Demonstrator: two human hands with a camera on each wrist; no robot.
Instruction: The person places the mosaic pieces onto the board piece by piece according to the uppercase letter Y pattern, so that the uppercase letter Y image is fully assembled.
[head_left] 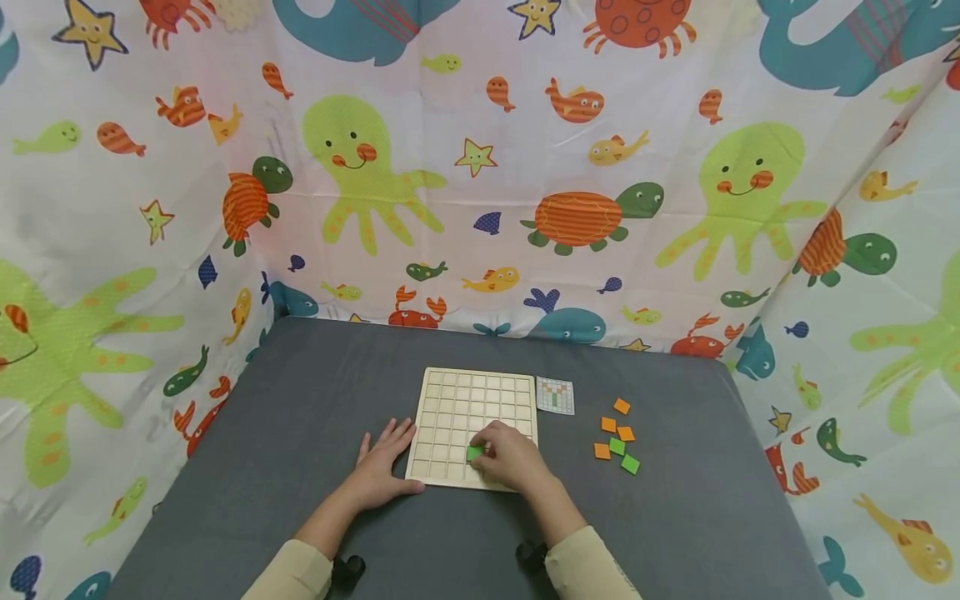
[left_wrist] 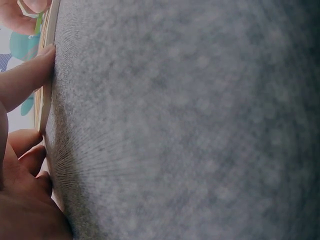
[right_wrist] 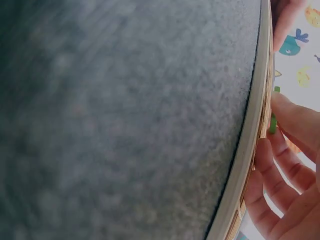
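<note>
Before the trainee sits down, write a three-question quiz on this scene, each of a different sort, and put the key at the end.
1. Count: how many orange tiles lie to the right of the board?

2. True or false: the left hand pinches a green tile.

3. Fill in: just beside the board's far right corner lies a small printed ____.

Key:
1. Four.
2. False; the right hand pinches it over the board, while the left hand touches the board's left side.
3. Card.
</note>
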